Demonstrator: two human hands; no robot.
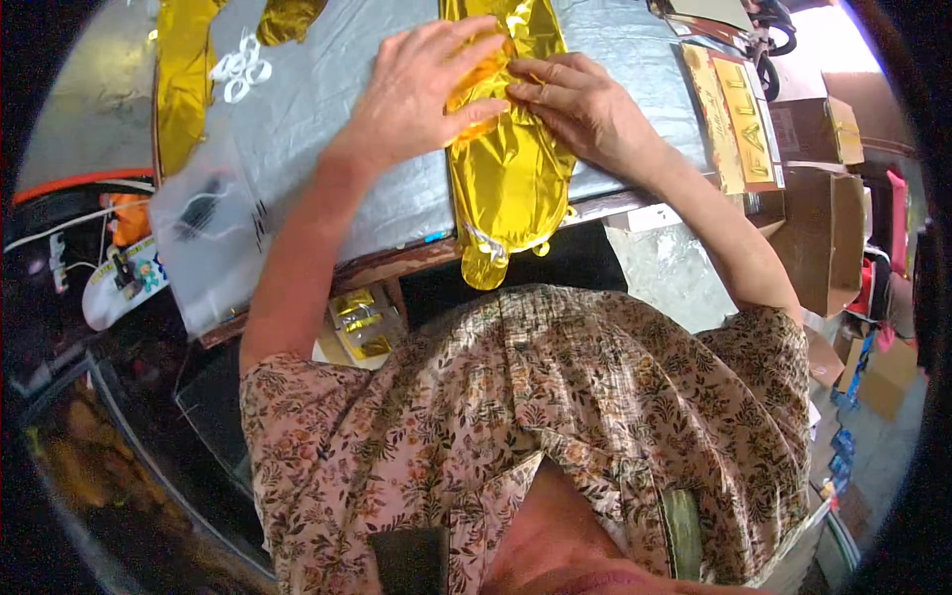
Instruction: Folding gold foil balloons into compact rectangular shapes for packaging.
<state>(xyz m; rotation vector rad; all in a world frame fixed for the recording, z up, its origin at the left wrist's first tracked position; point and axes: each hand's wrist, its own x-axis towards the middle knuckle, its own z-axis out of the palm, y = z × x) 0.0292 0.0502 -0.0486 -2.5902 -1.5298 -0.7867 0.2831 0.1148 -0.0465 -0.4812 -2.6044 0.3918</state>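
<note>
A flat gold foil balloon (511, 188) lies lengthwise on the table in front of me. Its near end, with a rounded tab, hangs over the edge. My left hand (421, 89) rests across the foil's left side, fingers spread and thumb apart. Opposite it, my right hand (585, 104) has its fingers bent together at a crease in the foil, pinching there as far as I can see. Between the two hands the foil is crumpled and shiny.
A silvery sheet (327, 188) covers the table. More gold foil (183, 89) and curled white ribbon (240, 67) lie at the left, beside a clear plastic bag (208, 233). A decorated sign (734, 119) sits at the right edge, with cardboard boxes (818, 233) beyond.
</note>
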